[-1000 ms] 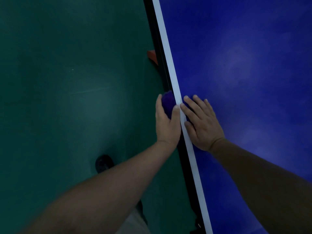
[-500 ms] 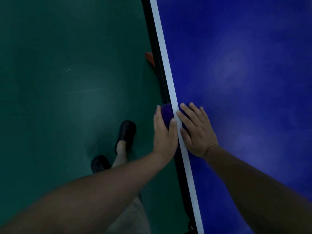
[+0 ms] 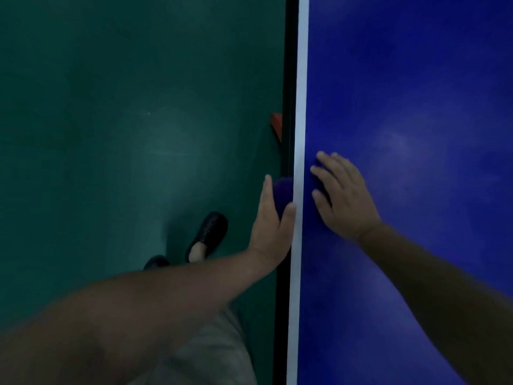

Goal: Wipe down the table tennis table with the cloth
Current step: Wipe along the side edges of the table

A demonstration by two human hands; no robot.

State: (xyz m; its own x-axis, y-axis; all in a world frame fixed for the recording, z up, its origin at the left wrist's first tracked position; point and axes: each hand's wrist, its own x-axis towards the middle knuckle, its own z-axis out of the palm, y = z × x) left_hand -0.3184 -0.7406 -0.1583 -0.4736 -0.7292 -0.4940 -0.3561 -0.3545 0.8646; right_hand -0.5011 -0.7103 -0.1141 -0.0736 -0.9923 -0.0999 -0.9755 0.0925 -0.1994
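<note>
The left hand (image 3: 273, 222) holds the purple cloth (image 3: 283, 191) between thumb and straight fingers, pressing it against the dark side edge of the blue table (image 3: 416, 79), just beside the white line (image 3: 302, 93) that runs along that edge. The right hand (image 3: 344, 198) rests palm down on the table top just across the line, fingers loosely spread and holding nothing. A black shoe (image 3: 208, 233) stands on the green floor (image 3: 111, 134) near the left forearm.

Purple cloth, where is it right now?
In the head view, the purple cloth is pressed against the left edge of the table, gripped by the left hand, beside the white border line.
</note>
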